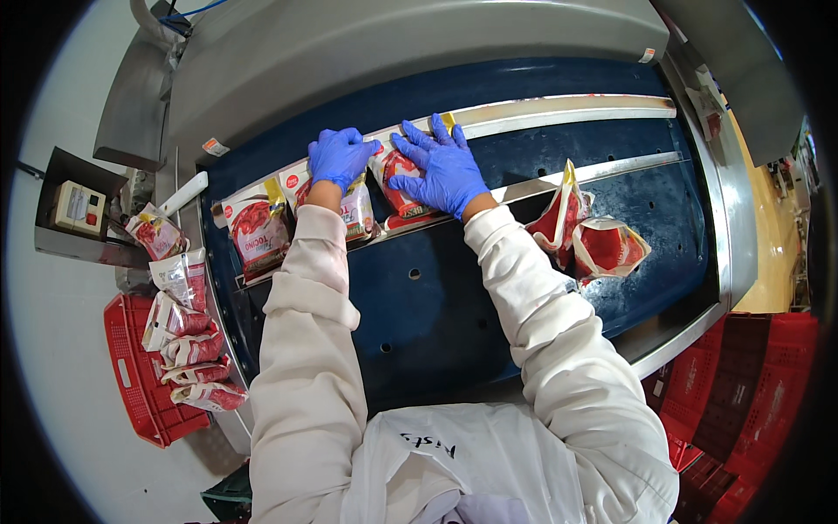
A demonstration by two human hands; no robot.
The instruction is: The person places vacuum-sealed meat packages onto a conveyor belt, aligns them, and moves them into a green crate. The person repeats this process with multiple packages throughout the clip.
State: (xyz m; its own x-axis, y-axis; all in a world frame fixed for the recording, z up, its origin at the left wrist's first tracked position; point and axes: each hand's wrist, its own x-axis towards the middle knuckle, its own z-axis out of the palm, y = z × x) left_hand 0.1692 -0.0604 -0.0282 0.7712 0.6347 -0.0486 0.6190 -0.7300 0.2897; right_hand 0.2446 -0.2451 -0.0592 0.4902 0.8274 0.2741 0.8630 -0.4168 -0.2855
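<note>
My left hand (pixel 339 159), in a blue glove, has its fingers curled over the top edge of a meat pouch (pixel 356 210). Spread across the neighbouring red-and-white pouch (pixel 385 177) is my right hand (pixel 443 175), also gloved, fingers apart and palm down. At the left end of the row lies a flat pouch (pixel 258 231), with another partly hidden beside my left wrist. To the right of my right forearm stand two open-topped pouches, one narrow (pixel 560 214) and one gaping wide with red contents (pixel 611 249).
Two metal bars (pixel 567 109) cross the blue machine bed (pixel 428 323), beneath a raised steel lid (pixel 419 35). On the left are several filled pouches (pixel 185 327), a control box (pixel 80 208) and a red crate (pixel 127 371). Red crates (pixel 751 384) stack at lower right.
</note>
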